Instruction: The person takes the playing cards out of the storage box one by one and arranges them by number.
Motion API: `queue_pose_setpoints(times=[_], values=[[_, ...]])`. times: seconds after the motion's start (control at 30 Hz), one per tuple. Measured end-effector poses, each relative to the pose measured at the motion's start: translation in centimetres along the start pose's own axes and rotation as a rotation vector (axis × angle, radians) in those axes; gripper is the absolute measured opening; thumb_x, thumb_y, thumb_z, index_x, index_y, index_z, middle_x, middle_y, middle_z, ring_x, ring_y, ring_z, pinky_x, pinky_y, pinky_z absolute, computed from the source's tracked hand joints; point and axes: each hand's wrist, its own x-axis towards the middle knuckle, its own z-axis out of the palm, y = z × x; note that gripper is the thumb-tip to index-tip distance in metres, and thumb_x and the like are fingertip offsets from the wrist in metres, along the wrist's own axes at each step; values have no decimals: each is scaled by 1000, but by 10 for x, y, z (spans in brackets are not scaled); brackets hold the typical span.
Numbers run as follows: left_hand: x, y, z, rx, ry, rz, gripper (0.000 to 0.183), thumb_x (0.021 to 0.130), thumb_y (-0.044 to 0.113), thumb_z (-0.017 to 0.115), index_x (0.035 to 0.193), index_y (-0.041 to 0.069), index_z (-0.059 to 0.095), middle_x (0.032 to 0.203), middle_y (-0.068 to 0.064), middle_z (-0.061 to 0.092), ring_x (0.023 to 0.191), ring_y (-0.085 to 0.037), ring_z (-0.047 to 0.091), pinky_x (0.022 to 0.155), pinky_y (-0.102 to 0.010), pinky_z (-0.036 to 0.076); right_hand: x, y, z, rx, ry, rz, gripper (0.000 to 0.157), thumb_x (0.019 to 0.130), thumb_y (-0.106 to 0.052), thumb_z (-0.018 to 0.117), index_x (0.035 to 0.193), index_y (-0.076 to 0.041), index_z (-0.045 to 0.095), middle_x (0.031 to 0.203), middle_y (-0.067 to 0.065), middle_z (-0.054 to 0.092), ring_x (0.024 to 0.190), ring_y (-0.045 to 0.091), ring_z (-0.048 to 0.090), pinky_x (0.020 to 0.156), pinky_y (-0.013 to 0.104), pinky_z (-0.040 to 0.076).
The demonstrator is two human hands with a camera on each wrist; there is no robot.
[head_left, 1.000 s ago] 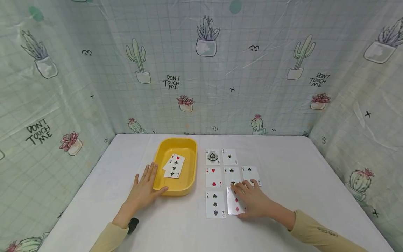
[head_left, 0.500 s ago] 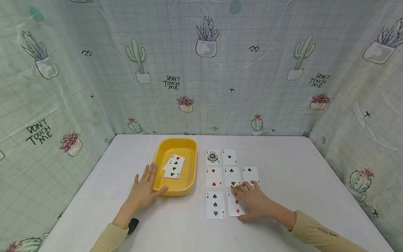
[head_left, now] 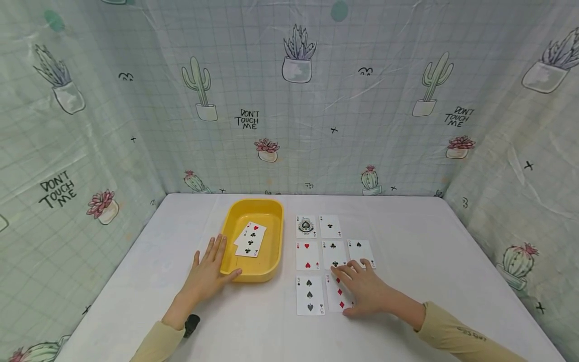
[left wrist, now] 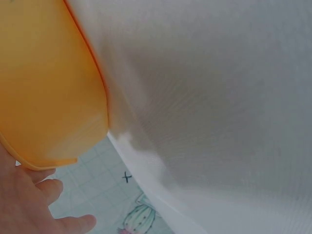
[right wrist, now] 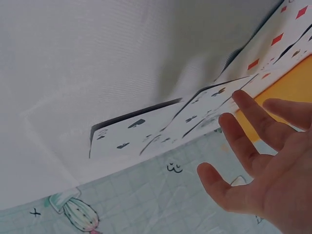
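Observation:
In the head view my left hand (head_left: 204, 275) rests against a yellow tray (head_left: 270, 250), fingers straight along its left side and thumb at the near rim. Inside the tray lie a three of clubs (head_left: 251, 242) and, partly under it, a heart card (head_left: 242, 235). My right hand (head_left: 367, 291) is over the right edge of a three of diamonds (head_left: 336, 296), which lies flat and is partly hidden by the fingers. Loosely bent, spread fingers show in the right wrist view, with a two of spades (right wrist: 124, 131) near them.
Left of the diamonds lies a three of spades (head_left: 309, 295). Behind are a two of hearts (head_left: 307, 255), a two of clubs (head_left: 333, 249), an ace of spades (head_left: 306, 227) and an ace of clubs (head_left: 330, 226). A cactus-print cloth (head_left: 334, 166) stands around the white table (head_left: 253, 322).
The three of diamonds, glinting and slightly higher one second ago, has settled flat in line beside the three of spades. The right hand has barely shifted; the left hand stays at the tray.

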Motion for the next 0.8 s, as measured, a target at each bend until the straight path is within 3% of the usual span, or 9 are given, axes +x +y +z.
queue_pose_setpoints(times=[0.4, 0.8], values=[[-1, 0, 1, 8, 4, 2, 97, 77, 65, 49, 144, 7, 10, 151, -12, 11, 138, -34, 11, 103, -63, 11, 21, 0, -20, -42, 148, -123, 81, 69, -54, 64, 132, -11, 41, 119, -1, 52, 106, 20, 43, 91, 55, 31], [-1, 3, -2, 12, -12, -1, 95, 78, 59, 53, 144, 7, 8, 151, -13, 10, 138, -35, 11, 103, -64, 11, 54, -16, -36, -3, 143, -153, 70, 78, -48, 58, 135, -13, 37, 125, -2, 49, 110, 18, 42, 95, 50, 30]])
